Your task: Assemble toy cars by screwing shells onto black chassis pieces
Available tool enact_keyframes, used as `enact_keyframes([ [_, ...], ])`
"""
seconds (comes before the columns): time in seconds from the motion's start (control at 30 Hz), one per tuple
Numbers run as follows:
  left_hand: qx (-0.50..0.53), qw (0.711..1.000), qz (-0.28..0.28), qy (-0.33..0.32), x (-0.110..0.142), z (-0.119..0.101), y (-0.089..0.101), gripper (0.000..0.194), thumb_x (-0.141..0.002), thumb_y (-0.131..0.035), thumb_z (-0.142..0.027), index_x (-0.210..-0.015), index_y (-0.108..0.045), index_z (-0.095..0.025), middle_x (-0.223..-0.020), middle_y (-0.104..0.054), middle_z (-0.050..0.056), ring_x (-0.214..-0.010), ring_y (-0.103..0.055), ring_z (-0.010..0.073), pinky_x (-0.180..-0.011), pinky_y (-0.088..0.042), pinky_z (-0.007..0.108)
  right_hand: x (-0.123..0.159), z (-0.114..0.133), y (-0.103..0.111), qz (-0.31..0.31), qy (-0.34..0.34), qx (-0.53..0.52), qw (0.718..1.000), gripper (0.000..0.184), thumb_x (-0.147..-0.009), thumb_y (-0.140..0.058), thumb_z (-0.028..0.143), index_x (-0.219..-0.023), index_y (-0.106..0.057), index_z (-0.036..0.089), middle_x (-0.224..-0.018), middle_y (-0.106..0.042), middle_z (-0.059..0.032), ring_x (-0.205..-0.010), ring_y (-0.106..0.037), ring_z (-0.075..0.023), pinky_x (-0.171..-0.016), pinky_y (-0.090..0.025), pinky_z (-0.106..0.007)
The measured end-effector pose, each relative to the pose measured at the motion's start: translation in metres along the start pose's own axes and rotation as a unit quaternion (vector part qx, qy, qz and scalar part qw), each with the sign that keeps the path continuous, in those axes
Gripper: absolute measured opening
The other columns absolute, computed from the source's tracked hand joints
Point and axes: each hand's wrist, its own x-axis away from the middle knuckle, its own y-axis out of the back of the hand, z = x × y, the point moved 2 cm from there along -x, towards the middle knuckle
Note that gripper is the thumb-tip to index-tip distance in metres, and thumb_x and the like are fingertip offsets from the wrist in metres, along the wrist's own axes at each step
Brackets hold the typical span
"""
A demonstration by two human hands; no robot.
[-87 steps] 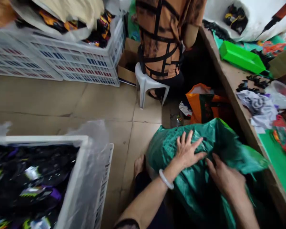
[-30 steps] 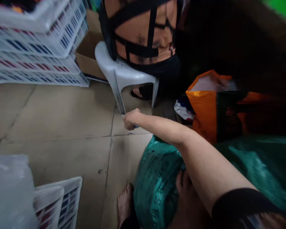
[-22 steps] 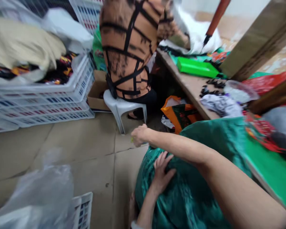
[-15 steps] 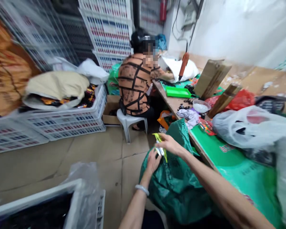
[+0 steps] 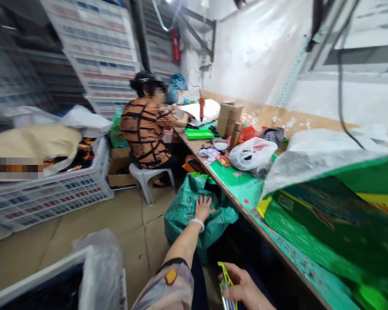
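Observation:
My left hand lies flat with fingers spread on a crumpled dark green plastic bag that stands on the floor beside the workbench. A pale bangle circles that wrist. My right hand is low near the bottom edge, fingers closed around a small yellow-green and silver packet. The bench runs along the right, covered with green sheeting.
A person in an orange and black striped top sits on a white plastic stool at the bench's far end. White crates piled with bags stand at left. A crate lined with clear plastic is near my left. Bags crowd the bench.
My right hand picked a small packet up from the floor near the stool and drew it back to my lap. My head lifted from the bag to the room. My left hand stays on the bag.

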Motion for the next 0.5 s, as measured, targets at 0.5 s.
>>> enact_keyframes([
  [0.5, 0.107, 0.926, -0.062, 0.358, 0.209, 0.042, -0.019, 0.064, -0.093, -0.027, -0.047, -0.132, -0.049, -0.002, -0.12, -0.059, 0.031, -0.113, -0.06, 0.0437, -0.088, -0.05, 0.053, 0.084, -0.048, 0.003, -0.159, -0.021, -0.095, 0.982, 0.041, -0.058, -0.068, 0.035, -0.094, -0.065, 0.015, -0.069, -0.059, 0.0007, -0.061, -0.054, -0.0133, -0.058, -0.039, -0.026],
])
